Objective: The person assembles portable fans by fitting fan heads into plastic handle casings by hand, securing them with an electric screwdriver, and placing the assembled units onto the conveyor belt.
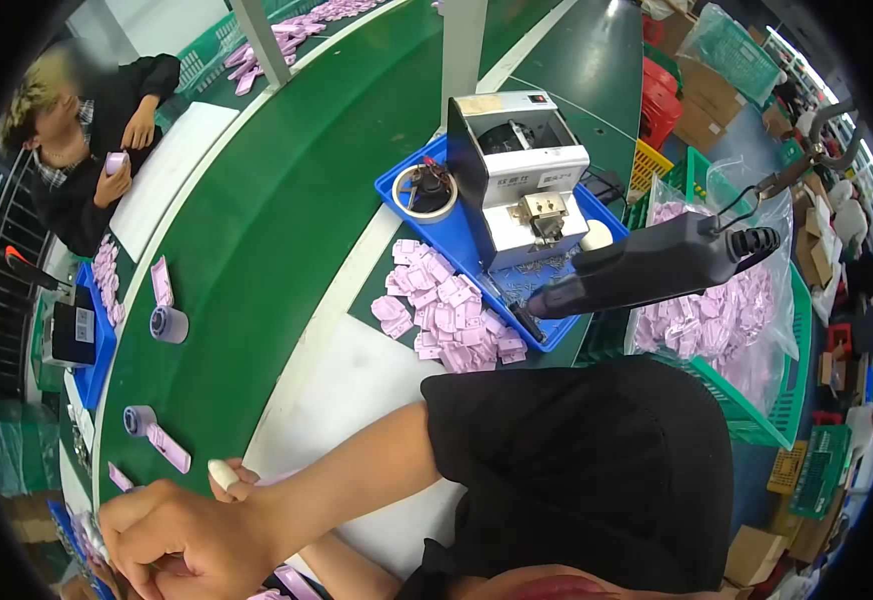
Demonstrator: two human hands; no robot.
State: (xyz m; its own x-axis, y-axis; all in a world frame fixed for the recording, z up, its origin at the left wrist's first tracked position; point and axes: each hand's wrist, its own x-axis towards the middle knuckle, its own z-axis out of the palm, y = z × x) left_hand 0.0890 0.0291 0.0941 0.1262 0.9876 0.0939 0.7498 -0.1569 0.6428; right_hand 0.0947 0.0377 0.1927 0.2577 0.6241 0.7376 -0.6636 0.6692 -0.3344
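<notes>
My right hand reaches across to the lower left with its fingers curled; whatever is inside them is hidden. Behind my right forearm, part of my left hand shows, with a white finger cot on one finger. Its fingers are bent, and the forearm covers most of that hand. A pale pink edge shows beside it, too little to name. Just beyond the hands, a pink plastic piece lies on the green conveyor belt against a roll of tape. More pink pieces lie at the bottom edge, below my forearm.
A heap of pink pieces lies beside a blue tray bearing a white-and-black machine. A black arm-like device hangs over a green crate of bagged pink pieces. Across the belt, a co-worker holds a pink piece.
</notes>
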